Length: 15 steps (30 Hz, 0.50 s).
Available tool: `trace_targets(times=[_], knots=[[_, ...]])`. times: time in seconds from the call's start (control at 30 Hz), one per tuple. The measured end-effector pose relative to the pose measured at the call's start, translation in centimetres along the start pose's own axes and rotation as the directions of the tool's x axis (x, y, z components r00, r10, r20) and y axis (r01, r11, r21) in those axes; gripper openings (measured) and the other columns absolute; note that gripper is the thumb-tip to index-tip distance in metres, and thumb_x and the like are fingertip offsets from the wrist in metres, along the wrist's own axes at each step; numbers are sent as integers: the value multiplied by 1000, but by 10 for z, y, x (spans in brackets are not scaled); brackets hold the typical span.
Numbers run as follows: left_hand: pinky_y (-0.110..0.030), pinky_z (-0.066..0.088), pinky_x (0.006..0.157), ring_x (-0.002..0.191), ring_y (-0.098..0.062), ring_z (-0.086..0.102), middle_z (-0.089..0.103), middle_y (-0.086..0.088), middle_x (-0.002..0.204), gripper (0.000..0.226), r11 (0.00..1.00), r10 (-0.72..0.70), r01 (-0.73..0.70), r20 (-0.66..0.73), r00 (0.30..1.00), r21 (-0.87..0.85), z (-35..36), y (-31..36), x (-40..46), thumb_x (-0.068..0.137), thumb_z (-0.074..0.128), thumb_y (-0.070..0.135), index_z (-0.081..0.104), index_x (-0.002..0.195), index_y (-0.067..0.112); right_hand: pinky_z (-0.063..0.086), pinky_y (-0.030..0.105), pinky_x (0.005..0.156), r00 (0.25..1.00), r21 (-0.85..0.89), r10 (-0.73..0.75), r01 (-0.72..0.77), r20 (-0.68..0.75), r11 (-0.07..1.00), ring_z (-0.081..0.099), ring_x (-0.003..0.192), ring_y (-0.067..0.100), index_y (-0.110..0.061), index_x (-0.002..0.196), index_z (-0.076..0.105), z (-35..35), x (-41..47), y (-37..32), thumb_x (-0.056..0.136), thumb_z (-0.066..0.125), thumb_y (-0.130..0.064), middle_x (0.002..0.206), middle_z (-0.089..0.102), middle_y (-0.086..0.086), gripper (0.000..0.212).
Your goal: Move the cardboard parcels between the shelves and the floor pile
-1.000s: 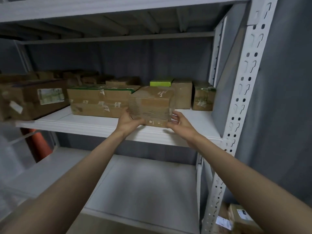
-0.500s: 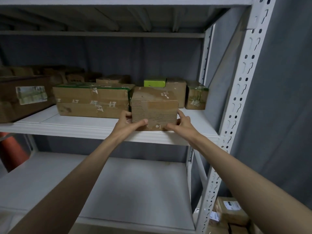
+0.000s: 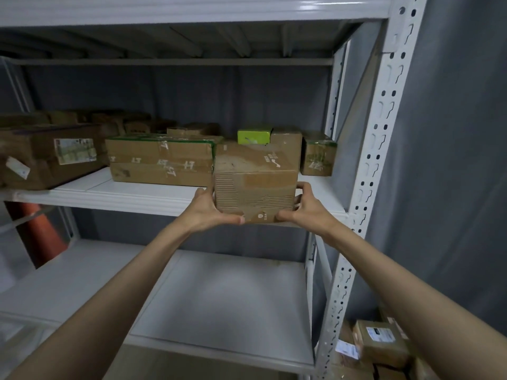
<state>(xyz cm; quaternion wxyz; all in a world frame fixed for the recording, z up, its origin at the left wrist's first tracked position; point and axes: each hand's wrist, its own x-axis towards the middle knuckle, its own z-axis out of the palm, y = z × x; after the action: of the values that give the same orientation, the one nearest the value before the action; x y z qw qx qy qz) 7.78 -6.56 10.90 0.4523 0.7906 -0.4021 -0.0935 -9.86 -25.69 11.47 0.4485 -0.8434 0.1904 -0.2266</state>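
Holding the brown box (image 3: 256, 193) at the shelf (image 3: 131, 197) edge, the left hand (image 3: 208, 211) and right hand (image 3: 307, 211) have fingers wrapped around its sides, so next it looks like a push in or a lift off.

held parcel (image 3: 255, 187): front edge of middle shelf (image 3: 131, 197)
long parcel (image 3: 160, 161): just left of held parcel
small parcel (image 3: 318, 157): right, behind held parcel
floor pile (image 3: 381, 344): below, right of held parcel

The brown ribbed cardboard parcel (image 3: 255, 193) hides most fingers of the left hand (image 3: 210, 208) and the right hand (image 3: 303, 207). It also covers the lower part of the lime-green box (image 3: 253, 136) behind it at twelve o'clock. The big labelled brown carton (image 3: 49, 157) at nine o'clock is cut by the frame edge. Floor parcels (image 3: 381, 344) at five o'clock run off the bottom edge, labels unreadable. The orange cone (image 3: 35, 234) shows only partly behind the white metal shelf (image 3: 123, 197).
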Motion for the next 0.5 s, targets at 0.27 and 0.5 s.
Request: trace_targets(times=[0.27, 0.5], knots=[[-30, 53, 95, 118, -20, 52, 50, 1, 121, 79, 999, -22, 22, 7, 1000, 28, 31, 13, -45, 47, 92, 36, 54, 116, 37, 56, 28, 92, 990, 48, -60, 54, 129, 997, 65, 95, 4, -19, 154, 25, -22, -39, 19, 75, 83, -2, 105, 65, -8, 99], [-20, 29, 110, 102, 7, 26, 36, 2, 126, 99, 986, 34, -17, -100, 994, 165, 77, 11, -97, 61, 93, 25, 41, 145, 27, 49, 29, 102, 980, 76, -107, 96, 167, 993, 58, 120, 15, -21, 152, 31, -29, -91, 49, 73, 86, -5, 128, 60, -3, 97]])
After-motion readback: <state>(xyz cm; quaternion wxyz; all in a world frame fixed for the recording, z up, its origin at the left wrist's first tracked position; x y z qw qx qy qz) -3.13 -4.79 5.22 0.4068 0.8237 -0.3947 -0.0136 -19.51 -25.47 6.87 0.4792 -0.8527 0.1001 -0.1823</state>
